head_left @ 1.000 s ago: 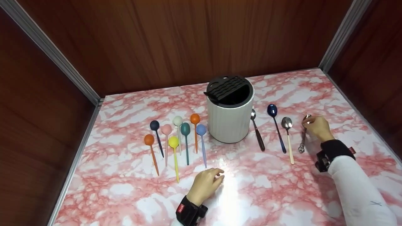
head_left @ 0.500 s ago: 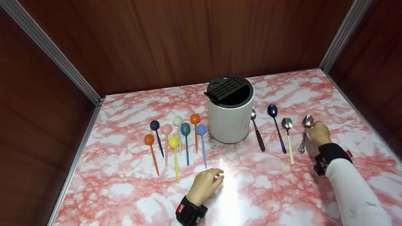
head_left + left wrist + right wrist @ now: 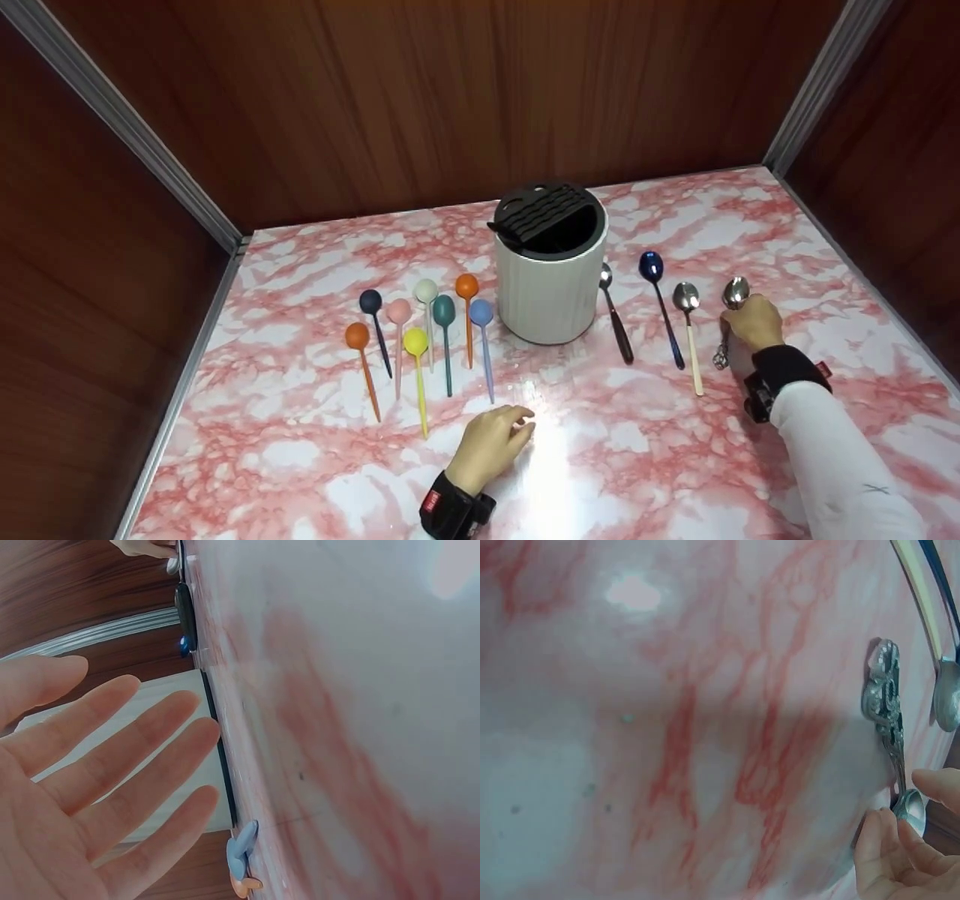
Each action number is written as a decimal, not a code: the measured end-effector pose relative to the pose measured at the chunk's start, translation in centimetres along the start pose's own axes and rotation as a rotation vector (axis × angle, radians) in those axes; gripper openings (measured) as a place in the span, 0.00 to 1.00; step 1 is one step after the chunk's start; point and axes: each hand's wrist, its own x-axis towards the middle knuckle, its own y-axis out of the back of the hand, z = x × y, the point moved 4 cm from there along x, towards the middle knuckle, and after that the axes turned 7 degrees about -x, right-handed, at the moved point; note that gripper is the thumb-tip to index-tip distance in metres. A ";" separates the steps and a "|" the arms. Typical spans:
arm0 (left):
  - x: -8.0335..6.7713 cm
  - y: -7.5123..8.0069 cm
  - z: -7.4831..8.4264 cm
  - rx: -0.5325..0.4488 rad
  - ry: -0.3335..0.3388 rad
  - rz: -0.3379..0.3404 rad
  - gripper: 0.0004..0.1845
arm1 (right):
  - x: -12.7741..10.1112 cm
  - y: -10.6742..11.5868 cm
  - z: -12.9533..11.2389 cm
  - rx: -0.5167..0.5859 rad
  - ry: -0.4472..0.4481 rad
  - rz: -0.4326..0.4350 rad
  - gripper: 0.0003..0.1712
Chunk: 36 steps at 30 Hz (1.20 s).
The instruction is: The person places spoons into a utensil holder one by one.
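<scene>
At the right edge of the head view, the right hand (image 3: 752,322) has its fingertips pinched on the ornate silver spoon (image 3: 726,324), near the bowl end. That spoon's long axis runs from the bowl at upper right down to its scrolled handle tip at lower left, flat on the bench (image 3: 637,450). Low in the middle of the frame, the left hand (image 3: 491,442) rests released, fingers loose, holding nothing, well apart from it. Left of the spoon lie three more spoons, then the white holder (image 3: 550,296).
</scene>
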 end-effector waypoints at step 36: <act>-0.1 0.0 -0.1 -0.002 -0.020 0.015 0.08 | -0.1 0.3 -0.1 -0.034 -0.022 -0.166 0.20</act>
